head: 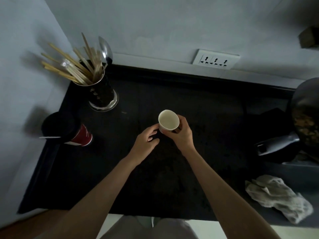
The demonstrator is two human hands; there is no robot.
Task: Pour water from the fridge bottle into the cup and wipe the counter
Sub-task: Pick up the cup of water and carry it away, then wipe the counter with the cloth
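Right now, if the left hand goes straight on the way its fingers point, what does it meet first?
Most likely the paper cup. The left hand points up and right at its lower side, which the right hand grips. Its fingertips look about touching already, though depth is unclear.

Overall light: the scene is looking dim and cool, with the black stone counter (172,178) swallowing nearly all detail.
Source: light is seeming to come from the right or from behind the viewer, though this is hard to tell.
Shadows: soft grey shadows are falling leftward onto the pale blue-grey wall (25,66) from the steel holder of wooden sticks (101,94) and the red cylindrical container with a black lid (69,130).
Glare: the holder's base rim and the metal spoon (105,49) are catching faint highlights.
Brightest spot: the white paper cup (168,121) is glowing against the dark surface.
Blur: the crumpled off-white cloth (279,195) and the dark pan (303,121) are smearing at the right edge.
Distortion: wide-angle bending is splaying the counter's edges outward and stretching both forearms.
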